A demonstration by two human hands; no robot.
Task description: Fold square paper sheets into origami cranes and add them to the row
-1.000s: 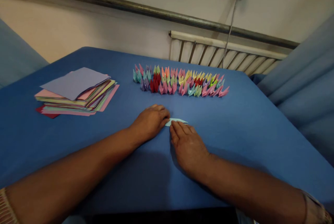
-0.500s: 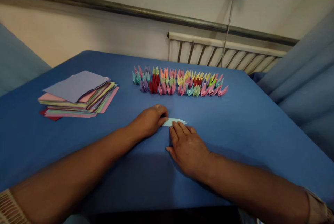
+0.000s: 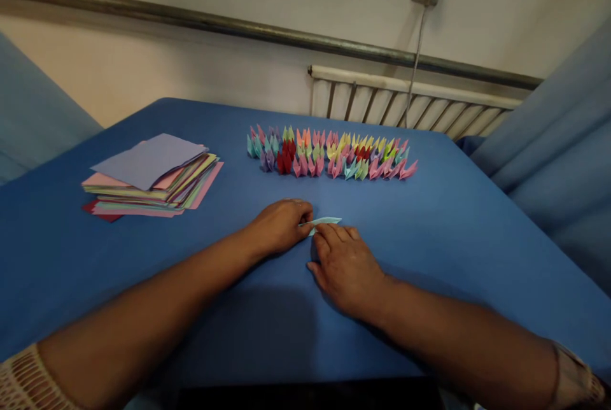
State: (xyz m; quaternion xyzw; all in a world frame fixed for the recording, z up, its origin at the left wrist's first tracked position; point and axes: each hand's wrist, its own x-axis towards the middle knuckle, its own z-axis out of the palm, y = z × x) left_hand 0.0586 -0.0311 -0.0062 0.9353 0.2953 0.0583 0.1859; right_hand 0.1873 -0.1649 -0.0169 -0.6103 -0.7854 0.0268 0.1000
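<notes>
A small strip of folded light-blue paper lies on the blue-covered table in front of me. My left hand is closed, pinching the strip's left end between thumb and fingers. From the near side, my right hand rests its fingertips on the paper's near edge. Its fingers are stretched out, with the thumb apart from the paper. Part of the strip is hidden under the fingers of both hands. Beyond them stand rows of folded paper cranes in pink, red, yellow, green, blue and purple.
To the left sits a stack of coloured paper sheets, a purple one on top. The blue table reaches back to a wall with a metal pipe and a radiator. Blue curtains hang at both sides.
The paper strip, which lay flat and wide, now looks narrower, with one part raised along its far side. Both hands have stayed nearly in place. The camera view has shifted slightly.
</notes>
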